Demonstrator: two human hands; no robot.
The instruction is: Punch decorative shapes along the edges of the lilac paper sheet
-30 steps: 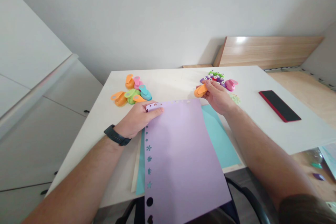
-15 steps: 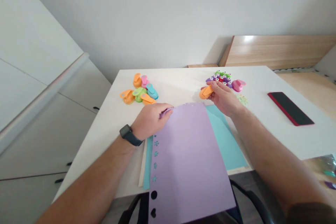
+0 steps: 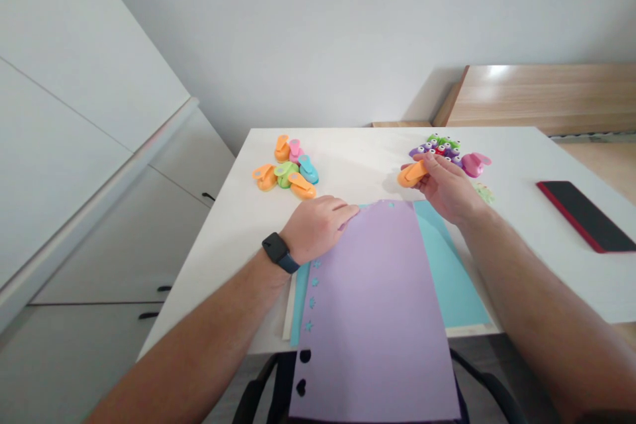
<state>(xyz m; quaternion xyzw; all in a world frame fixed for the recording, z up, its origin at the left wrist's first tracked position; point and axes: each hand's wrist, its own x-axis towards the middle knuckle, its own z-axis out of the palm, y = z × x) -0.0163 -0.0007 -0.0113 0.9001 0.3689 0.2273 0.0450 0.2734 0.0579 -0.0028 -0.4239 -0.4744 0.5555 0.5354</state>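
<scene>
My left hand is closed on the upper left corner of a purple sheet of paper. Punched shapes run down the sheet's left edge, among them a heart, a circle and stars, with more along its top edge. Between the fingers and thumb of my right hand is an orange craft punch, held above the table just past the sheet's top right corner. Under the purple sheet lies light blue paper; the purple sheet's lower end hangs over the table's front edge.
Several colourful craft punches are grouped at the back left of the white table. Behind my right hand sit small purple, green and red pieces with eye-like tops, a pink punch and pale green cutouts. A dark, red-edged tablet-like object lies right.
The purple sheet's top edge now lies flatter over the blue paper, and my left hand has pressed down at its corner. My right hand still holds the orange punch. The whole view has shifted.
</scene>
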